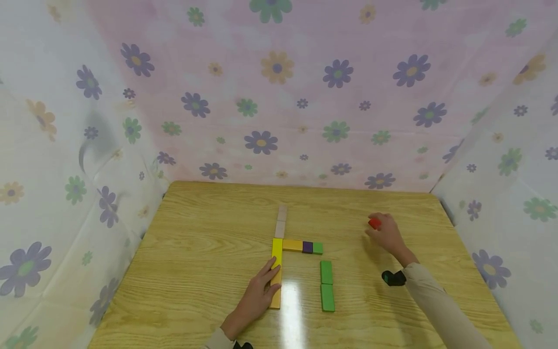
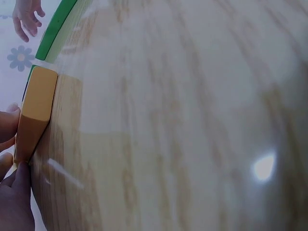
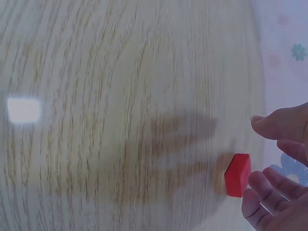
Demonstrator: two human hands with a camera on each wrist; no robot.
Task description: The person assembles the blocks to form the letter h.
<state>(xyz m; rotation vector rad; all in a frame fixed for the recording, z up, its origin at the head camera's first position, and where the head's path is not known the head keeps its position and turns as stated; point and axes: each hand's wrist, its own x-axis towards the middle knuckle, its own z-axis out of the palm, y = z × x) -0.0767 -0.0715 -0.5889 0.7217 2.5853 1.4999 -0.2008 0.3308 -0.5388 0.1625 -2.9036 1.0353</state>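
A red block (image 1: pixel 374 223) stands at the right of the table. My right hand (image 1: pixel 387 234) is beside it; in the right wrist view the thumb and fingers are spread apart, the fingertips close to the red block (image 3: pixel 237 175). Whether they touch it I cannot tell. My left hand (image 1: pixel 258 291) rests with extended fingers on a column made of a yellow block (image 1: pixel 277 246) and an orange block (image 1: pixel 275 299). Up close in the left wrist view, fingers lie against an orange block (image 2: pixel 39 94). Part of the column is hidden under the hand.
Two pale wooden blocks (image 1: pixel 281 229) continue the column upward. Branching right are another orange block (image 1: pixel 292 245), a purple block (image 1: pixel 307 247) and a small green block (image 1: pixel 317 248). Two green blocks (image 1: pixel 326 273) lie end to end below. Flowered cloth (image 1: pixel 301 121) surrounds the wooden table (image 1: pixel 196 271).
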